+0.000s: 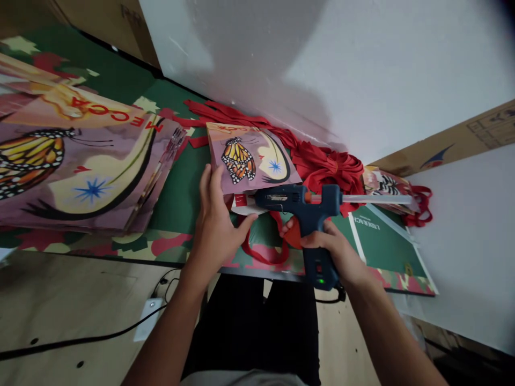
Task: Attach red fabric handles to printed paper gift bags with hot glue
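My right hand (336, 249) grips the handle of a blue hot glue gun (309, 212), its green light on and a clear glue stick (378, 199) sticking out the back. Its nozzle points left at the near edge of a small paper bag printed with a butterfly (249, 158). My left hand (217, 217) lies flat against that bag's left near corner, thumb under the nozzle. A red ribbon handle (261, 252) loops below the bag on the green camouflage table cover (181, 187).
A stack of large flat butterfly-print bags (76, 166) lies at the left. A heap of red ribbons (325, 163) sits behind the gun along a white wall. Green printed sheets (382, 241) lie right. A power strip (148, 319) and cables are on the floor.
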Tool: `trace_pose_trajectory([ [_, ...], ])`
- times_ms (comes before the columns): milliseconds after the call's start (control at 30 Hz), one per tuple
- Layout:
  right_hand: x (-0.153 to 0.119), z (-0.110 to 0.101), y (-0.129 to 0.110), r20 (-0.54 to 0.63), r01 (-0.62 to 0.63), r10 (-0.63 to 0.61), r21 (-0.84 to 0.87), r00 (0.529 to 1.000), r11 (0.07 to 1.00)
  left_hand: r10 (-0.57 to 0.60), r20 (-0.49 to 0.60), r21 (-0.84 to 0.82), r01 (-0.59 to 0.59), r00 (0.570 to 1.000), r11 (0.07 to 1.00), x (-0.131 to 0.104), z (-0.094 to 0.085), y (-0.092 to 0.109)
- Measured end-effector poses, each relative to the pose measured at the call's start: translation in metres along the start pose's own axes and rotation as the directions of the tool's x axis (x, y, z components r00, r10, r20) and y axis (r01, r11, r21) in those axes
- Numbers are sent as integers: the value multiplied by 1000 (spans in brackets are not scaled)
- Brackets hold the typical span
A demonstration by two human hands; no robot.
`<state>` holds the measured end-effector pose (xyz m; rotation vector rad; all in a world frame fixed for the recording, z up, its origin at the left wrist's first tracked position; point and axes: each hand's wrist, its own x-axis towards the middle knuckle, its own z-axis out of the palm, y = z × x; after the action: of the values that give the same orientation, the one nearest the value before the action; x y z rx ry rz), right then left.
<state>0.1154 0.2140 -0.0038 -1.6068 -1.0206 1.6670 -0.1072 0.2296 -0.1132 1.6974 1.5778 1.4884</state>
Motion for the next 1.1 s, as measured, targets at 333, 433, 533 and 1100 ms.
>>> trace_pose_trajectory([
  [333, 13, -4, 12, 100, -4, -11, 146, 995, 989, 18, 5, 33, -18, 1000, 999, 0, -1, -2],
  [433, 16, -6, 18, 113, 0, -18, 162, 993, 987, 24, 11, 49, -25, 1000, 998, 0, -1, -2],
  [533, 19, -8, 22, 107, 2, -18, 147, 994, 989, 33, 19, 55, -34, 999, 998, 0, -2, -3],
  [1100, 11, -13, 9, 100, 6, -5, -11, 995, 1000, 56, 12, 32, -57, 998, 998, 1, -2, -5],
])
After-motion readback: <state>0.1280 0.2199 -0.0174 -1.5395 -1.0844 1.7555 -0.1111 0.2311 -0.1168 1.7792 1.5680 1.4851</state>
